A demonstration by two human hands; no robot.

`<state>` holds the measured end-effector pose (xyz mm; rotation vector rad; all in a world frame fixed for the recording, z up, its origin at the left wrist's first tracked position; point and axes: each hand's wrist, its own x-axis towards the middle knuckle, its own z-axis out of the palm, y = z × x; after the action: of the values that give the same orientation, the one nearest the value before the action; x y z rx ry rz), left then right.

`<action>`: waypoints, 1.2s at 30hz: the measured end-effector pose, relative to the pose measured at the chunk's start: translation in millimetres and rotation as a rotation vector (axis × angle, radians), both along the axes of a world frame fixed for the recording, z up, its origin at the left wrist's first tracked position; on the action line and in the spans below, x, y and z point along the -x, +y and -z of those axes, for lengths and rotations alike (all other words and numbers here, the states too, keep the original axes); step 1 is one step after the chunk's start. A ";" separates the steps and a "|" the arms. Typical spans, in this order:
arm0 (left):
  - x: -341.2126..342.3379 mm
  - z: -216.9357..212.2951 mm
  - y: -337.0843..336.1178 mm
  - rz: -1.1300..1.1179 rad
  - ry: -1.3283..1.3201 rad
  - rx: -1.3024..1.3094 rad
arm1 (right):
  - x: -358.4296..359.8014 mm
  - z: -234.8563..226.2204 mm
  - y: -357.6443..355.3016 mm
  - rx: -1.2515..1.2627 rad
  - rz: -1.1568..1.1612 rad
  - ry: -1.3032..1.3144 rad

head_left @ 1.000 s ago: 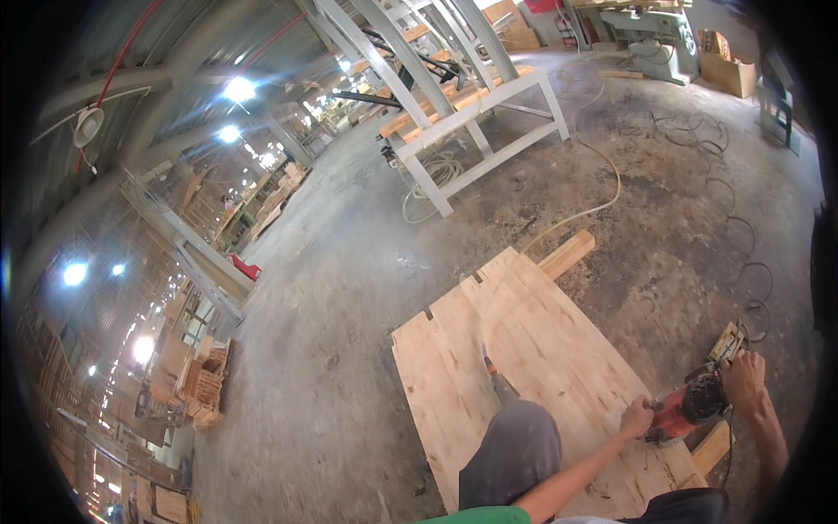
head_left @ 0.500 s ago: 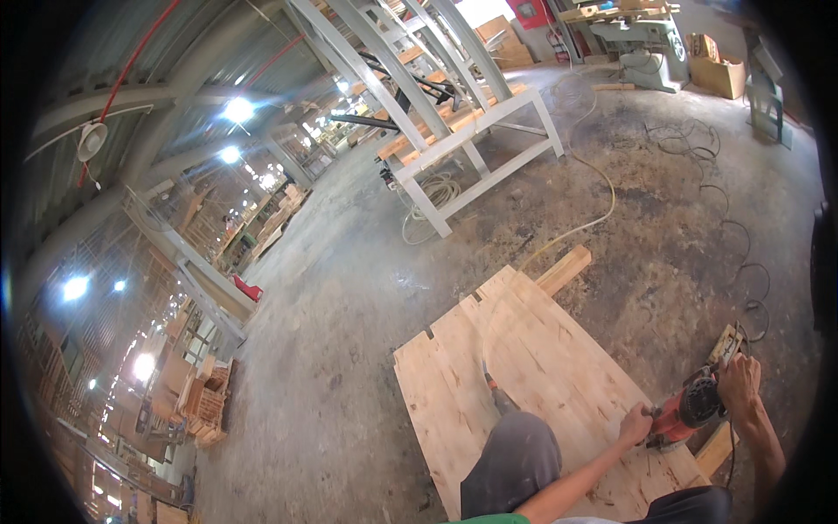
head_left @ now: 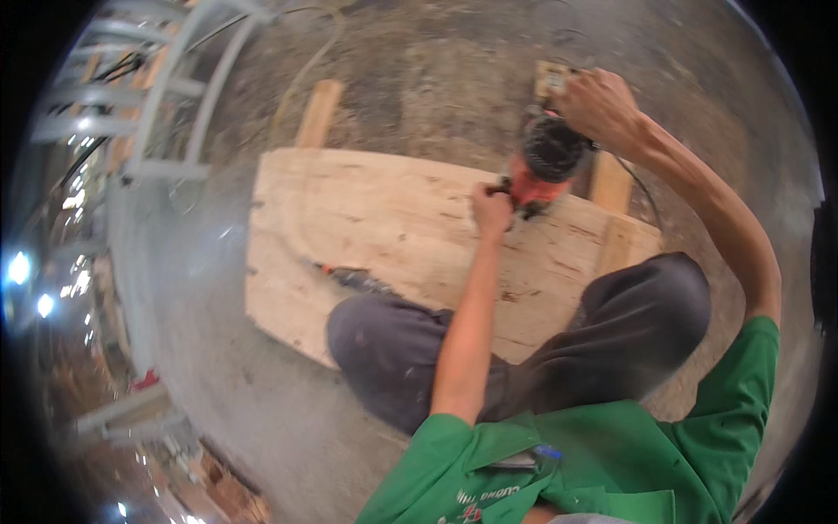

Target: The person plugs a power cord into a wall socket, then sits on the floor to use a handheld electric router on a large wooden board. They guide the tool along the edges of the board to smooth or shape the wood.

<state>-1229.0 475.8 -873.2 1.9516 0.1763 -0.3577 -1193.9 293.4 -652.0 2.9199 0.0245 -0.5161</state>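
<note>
A red and black power tool (head_left: 534,182), which looks like a router, stands at the far edge of a pale wooden panel (head_left: 384,205). My left hand (head_left: 492,210) is closed round a dark knob on its near left side. On its far side, my right hand (head_left: 601,103) grips the tool with curled fingers, next to a small wooden piece (head_left: 550,80); the part it holds is mostly hidden. A grey air tool (head_left: 362,281) with an orange hose fitting lies on the panel, close to my knee.
Wooden battens stick out past the panel's far edge, one at left (head_left: 319,113) and one at right (head_left: 611,182). A yellowish hose (head_left: 292,83) runs over the floor. At the far left stands a grey metal frame (head_left: 157,122). A dark cord (head_left: 644,188) hangs by my right forearm.
My view has turned downward and to the right, so the panel, my legs and green shirt fill more of it. Both hands still hold the power tool at the panel's edge.
</note>
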 end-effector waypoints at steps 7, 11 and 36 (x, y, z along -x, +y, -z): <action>-2.4 -28.2 -15.5 0.007 0.007 -0.029 | 41.7 -28.4 -50.6 -0.297 -0.127 -0.148; 4.4 -21.4 -5.7 -0.032 0.014 0.034 | 49.5 -28.8 -41.9 -0.271 -0.156 -0.209; 0.1 -12.6 5.3 0.299 -0.027 -0.073 | 36.9 11.7 -50.4 -0.430 -0.326 -0.451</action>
<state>-1229.1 481.2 -860.6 2.0568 -0.1242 -0.5262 -1230.9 242.9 -663.6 3.2665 0.6071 0.2330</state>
